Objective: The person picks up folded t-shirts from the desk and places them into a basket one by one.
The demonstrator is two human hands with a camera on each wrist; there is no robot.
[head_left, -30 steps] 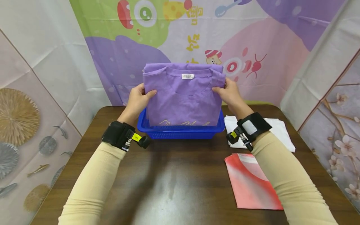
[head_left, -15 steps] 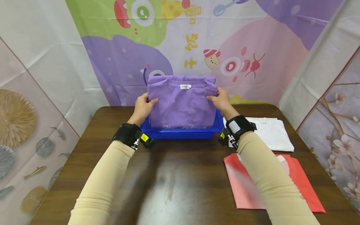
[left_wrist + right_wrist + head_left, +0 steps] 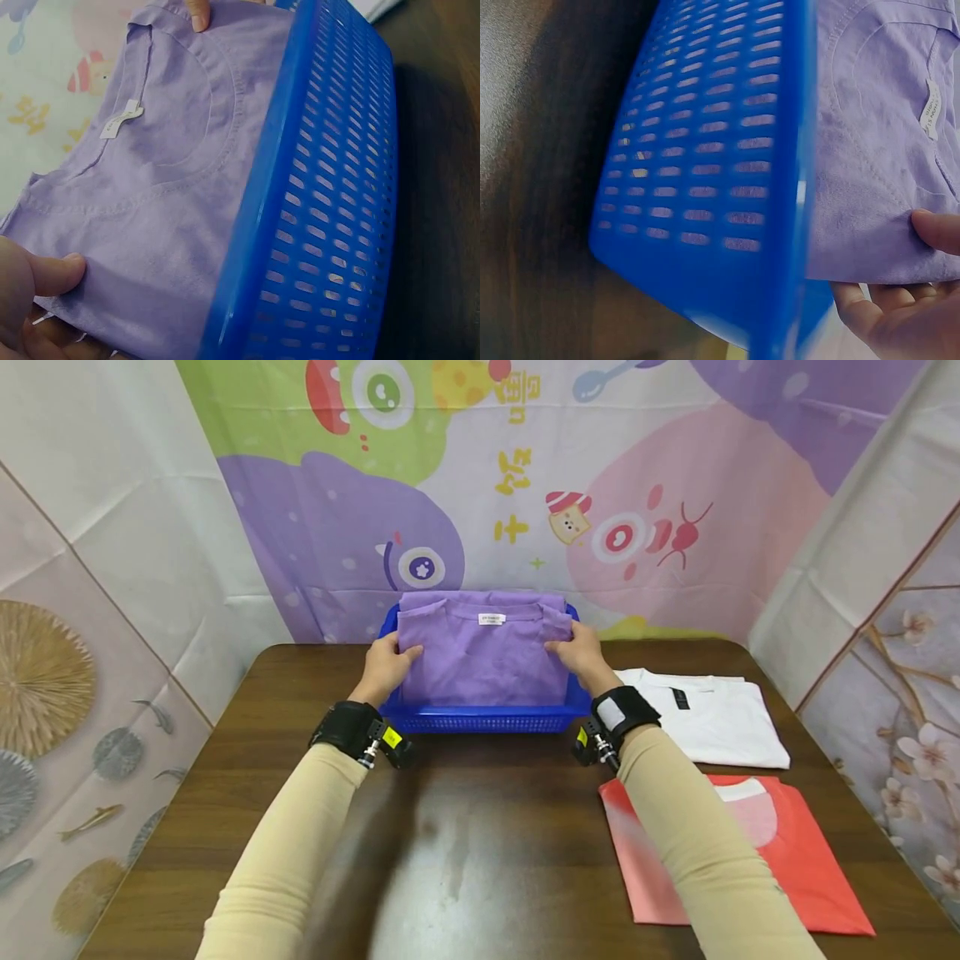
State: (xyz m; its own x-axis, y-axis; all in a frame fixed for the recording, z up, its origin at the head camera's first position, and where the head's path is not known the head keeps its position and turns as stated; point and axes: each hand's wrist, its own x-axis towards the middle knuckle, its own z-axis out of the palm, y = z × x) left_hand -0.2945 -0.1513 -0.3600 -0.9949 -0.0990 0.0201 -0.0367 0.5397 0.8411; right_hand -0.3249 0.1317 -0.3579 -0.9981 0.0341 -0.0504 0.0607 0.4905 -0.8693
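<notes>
A folded purple T-shirt [image 3: 483, 660] with a white neck label stands tilted inside a blue plastic basket [image 3: 480, 723], its lower part hidden behind the front wall. My left hand [image 3: 386, 667] pinches the shirt's left edge, thumb in front and fingers behind, as the left wrist view shows with the thumb [image 3: 56, 274] on the cloth. On the other side my right hand [image 3: 579, 653] holds the right edge the same way; in the right wrist view its thumb [image 3: 937, 230] lies on the fabric. Through the slots of the basket wall [image 3: 697, 150] purple cloth shows.
To the right of the basket lies a folded white T-shirt [image 3: 720, 727]. In front of it a folded red and pink T-shirt [image 3: 795, 852] is partly covered by my right sleeve. Everything sits on a brown wooden table [image 3: 465, 843], with a printed curtain [image 3: 510, 460] behind.
Both hands have lowered the purple T-shirt further into the basket. Its neckline has come down near the basket's back rim, and the gold lettering has gone out of sight behind the front wall.
</notes>
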